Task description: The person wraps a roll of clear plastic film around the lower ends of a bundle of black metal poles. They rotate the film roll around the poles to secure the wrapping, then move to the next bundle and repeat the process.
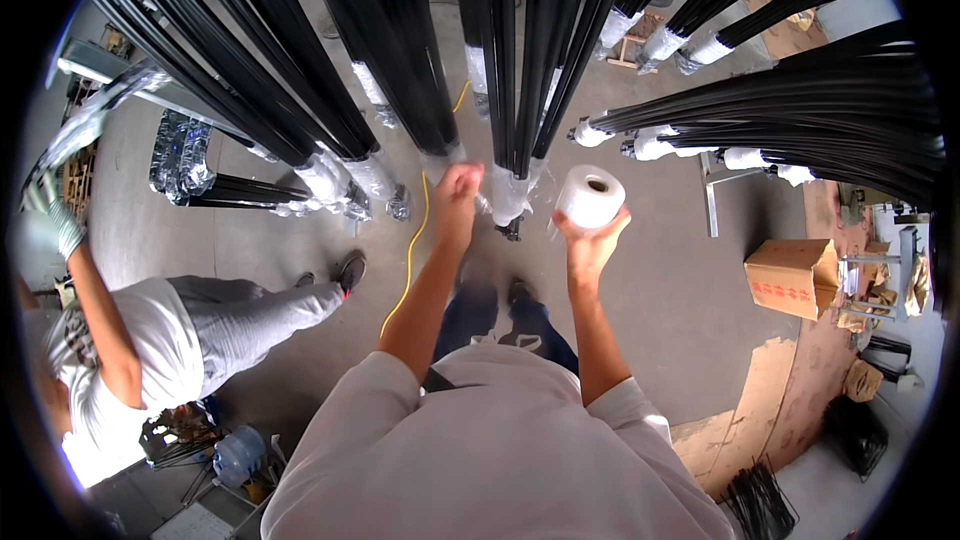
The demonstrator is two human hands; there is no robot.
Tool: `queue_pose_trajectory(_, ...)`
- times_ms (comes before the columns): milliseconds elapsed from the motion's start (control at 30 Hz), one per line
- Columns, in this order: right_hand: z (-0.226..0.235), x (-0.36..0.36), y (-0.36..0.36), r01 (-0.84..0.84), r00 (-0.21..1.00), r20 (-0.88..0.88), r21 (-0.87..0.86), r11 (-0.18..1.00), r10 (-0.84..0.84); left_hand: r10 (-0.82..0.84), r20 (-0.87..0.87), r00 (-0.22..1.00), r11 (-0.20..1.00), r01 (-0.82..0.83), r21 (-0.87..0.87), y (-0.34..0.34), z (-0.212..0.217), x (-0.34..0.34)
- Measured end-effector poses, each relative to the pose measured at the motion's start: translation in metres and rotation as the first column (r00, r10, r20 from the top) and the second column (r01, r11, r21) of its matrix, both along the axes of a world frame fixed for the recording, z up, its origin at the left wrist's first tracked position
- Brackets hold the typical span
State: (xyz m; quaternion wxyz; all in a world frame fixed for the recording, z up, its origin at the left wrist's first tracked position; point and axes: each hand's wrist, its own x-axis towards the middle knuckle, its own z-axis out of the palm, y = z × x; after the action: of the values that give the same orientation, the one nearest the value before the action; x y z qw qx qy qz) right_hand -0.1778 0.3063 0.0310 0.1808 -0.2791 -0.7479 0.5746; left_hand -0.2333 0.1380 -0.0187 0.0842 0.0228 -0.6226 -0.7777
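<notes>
My right hand (597,238) grips a roll of clear plastic wrap (578,202) from below, its core hole facing up. Level with it on the left is my left hand (461,181), its fingers curled closed and slightly blurred; what they hold, if anything, cannot be made out. Between the two hands hangs a bundle of long black tubes (513,90), its lower end covered in plastic wrapping (510,197). Just beyond my left hand, another black bundle (408,60) ends in wrapping, partly hidden by the hand.
More wrapped black bundles (290,70) hang at left and right (800,115). A yellow cord (411,258) runs along the floor. To the right lie a cardboard box (785,277) and flattened cardboard (760,380). A co-worker (150,335) with a gloved raised hand stands at left.
</notes>
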Motion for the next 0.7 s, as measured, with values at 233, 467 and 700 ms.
queue_pose_trajectory(233, -0.016, -0.042, 0.007, -0.013, 0.999, -0.043, 0.008, 1.0, 0.014, -0.372, 0.144, 0.917, 0.877, 0.297, 0.378, 0.015, -0.056, -0.072)
queue_pose_trajectory(467, -0.02, -0.057, 0.045, -0.299, 0.947, -0.138, -0.042, 0.953, 0.291, -0.404, 0.129, 0.906, 0.915, 0.403, 0.032, 0.016, -0.019, -0.037)
queue_pose_trajectory(700, -0.021, -0.039, 0.045, -0.681, 0.682, -0.245, -0.557, 0.475, 0.689, -0.406, 0.31, 0.86, 0.914, 0.385, 0.127, 0.011, 0.042, 0.041)
